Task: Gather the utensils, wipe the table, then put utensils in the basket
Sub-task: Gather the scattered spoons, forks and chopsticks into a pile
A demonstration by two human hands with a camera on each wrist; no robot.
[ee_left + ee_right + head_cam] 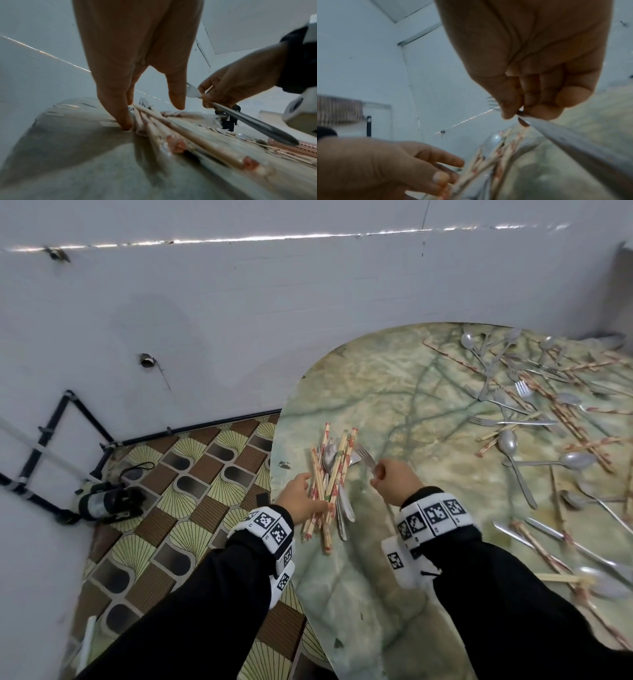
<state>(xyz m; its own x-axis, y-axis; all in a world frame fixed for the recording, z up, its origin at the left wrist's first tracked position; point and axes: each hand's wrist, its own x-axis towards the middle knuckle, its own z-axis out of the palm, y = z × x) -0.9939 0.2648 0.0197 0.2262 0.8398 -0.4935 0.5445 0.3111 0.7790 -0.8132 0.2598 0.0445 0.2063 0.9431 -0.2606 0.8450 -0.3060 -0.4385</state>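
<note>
Forks, spoons and paper-wrapped wooden chopsticks lie in a small pile at the left end of the green marble-look tabletop, and many more utensils lie spread out well apart at the far right end. The left hand rests on the pile with straight fingers that press the chopsticks down beside the tabletop edge. The right hand pinches a shiny metal fork by its thin handle, with the thumb and curled fingers tight around it, just beside the pile. I think the step now is to add this fork to the pile. To do it well, lay the fork down the same way as the chopsticks, so all the long things point one way. Keep the left hand flat on the pile so nothing rolls off the edge, which is very close. Set the fork down softly and do not drop it. No basket or cloth shows in any view.
</note>
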